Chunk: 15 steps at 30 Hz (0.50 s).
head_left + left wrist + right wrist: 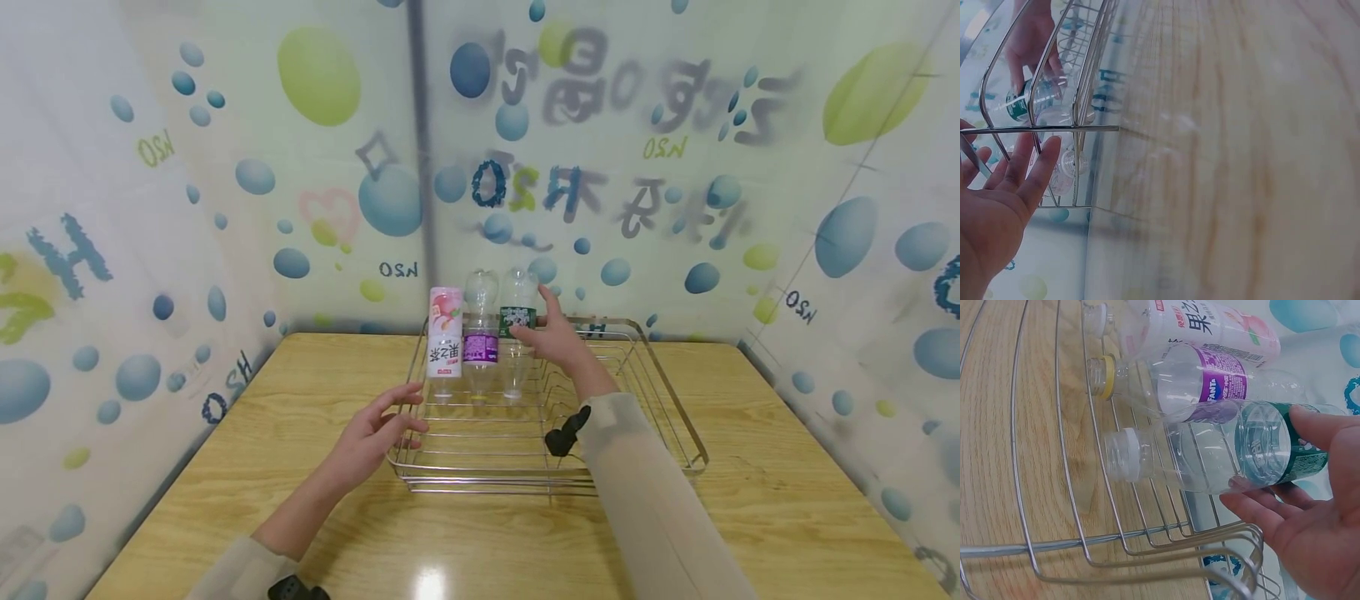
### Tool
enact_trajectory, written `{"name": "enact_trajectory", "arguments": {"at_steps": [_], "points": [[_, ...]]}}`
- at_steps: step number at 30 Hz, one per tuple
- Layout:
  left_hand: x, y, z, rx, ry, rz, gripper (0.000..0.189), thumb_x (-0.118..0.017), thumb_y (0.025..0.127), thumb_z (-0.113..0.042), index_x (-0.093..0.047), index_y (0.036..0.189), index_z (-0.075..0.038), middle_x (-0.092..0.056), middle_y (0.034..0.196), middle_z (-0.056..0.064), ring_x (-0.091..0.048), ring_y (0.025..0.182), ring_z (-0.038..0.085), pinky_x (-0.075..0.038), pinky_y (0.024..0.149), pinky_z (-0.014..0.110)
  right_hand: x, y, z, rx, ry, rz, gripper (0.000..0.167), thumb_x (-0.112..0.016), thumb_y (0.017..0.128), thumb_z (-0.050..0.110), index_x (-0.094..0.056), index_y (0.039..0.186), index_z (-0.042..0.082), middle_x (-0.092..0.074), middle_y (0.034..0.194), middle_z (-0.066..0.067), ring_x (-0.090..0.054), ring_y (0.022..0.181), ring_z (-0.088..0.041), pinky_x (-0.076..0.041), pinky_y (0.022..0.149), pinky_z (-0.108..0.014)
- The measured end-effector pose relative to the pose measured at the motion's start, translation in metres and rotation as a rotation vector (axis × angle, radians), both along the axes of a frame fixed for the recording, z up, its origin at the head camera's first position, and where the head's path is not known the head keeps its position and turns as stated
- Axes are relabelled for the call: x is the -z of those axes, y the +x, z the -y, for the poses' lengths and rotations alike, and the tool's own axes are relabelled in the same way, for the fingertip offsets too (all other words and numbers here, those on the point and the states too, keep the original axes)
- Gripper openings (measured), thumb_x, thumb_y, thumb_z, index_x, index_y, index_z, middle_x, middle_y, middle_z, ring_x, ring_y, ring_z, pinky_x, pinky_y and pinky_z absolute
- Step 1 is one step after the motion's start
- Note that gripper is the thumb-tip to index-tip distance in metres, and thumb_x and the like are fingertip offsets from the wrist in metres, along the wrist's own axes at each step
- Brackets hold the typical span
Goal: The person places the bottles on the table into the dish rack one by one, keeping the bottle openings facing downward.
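Observation:
Three clear plastic bottles stand side by side in a wire rack [480, 471], capless necks toward me and bases at the back. My right hand [558, 337] holds the green-labelled bottle [517, 367], the rightmost, thumb on its label and fingertips along its other side, as the right wrist view shows. Beside it is the purple-labelled Fanta bottle [1179, 381]. Leftmost is the pink and white tea bottle [446, 333]. My left hand [367, 437] rests at the rack's left rim with fingers spread, fingertips right at the wires in the left wrist view.
The rack sits on a wood-grain table [780, 467]; its right part has raised wire dividers [558, 392]. Behind and at both sides hangs a pale curtain [637, 233] with blue and green dots. A black wrist device [567, 432] is on my right sleeve.

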<state>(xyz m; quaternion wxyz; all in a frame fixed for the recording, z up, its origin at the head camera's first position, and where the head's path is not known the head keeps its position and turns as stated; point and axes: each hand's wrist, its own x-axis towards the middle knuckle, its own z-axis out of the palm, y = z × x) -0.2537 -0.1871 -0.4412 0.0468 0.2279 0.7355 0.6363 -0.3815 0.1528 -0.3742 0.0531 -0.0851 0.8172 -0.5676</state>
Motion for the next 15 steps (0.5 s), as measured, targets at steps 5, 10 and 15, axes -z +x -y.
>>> {"name": "enact_trajectory", "arguments": {"at_steps": [5,10,15], "points": [[0.0006,-0.0001,0.0004,-0.002,0.001,0.0,0.051,-0.049,0.116,-0.01,-0.041,0.166,-0.004,-0.042,0.157,0.036,-0.074,0.117,0.031,-0.068,0.094,0.039,0.001,0.0,0.0001,-0.001,0.024,-0.006,0.104,-0.071,0.108,0.033,0.008,0.176,0.038,-0.026,0.176,-0.032,-0.051,0.15,-0.049,-0.053,0.117,-0.061],[0.0004,-0.0002,0.0002,-0.002,0.004,-0.001,0.051,-0.05,0.116,-0.01,-0.041,0.166,-0.004,-0.042,0.157,0.035,-0.074,0.117,0.032,-0.068,0.093,0.039,0.0009,-0.0004,0.0015,0.014,0.056,-0.008,0.111,-0.076,0.105,0.031,0.008,0.176,0.039,-0.026,0.176,-0.031,-0.051,0.15,-0.05,-0.05,0.119,-0.063],[0.0001,0.0002,0.0003,-0.002,0.007,-0.001,0.052,-0.05,0.116,-0.01,-0.04,0.166,-0.001,-0.042,0.157,0.036,-0.074,0.117,0.03,-0.068,0.093,0.039,0.0004,0.0017,0.0032,0.016,0.101,-0.025,0.114,-0.08,0.102,0.029,0.006,0.176,0.041,-0.025,0.178,-0.028,-0.044,0.155,-0.051,-0.042,0.125,-0.068]]}}
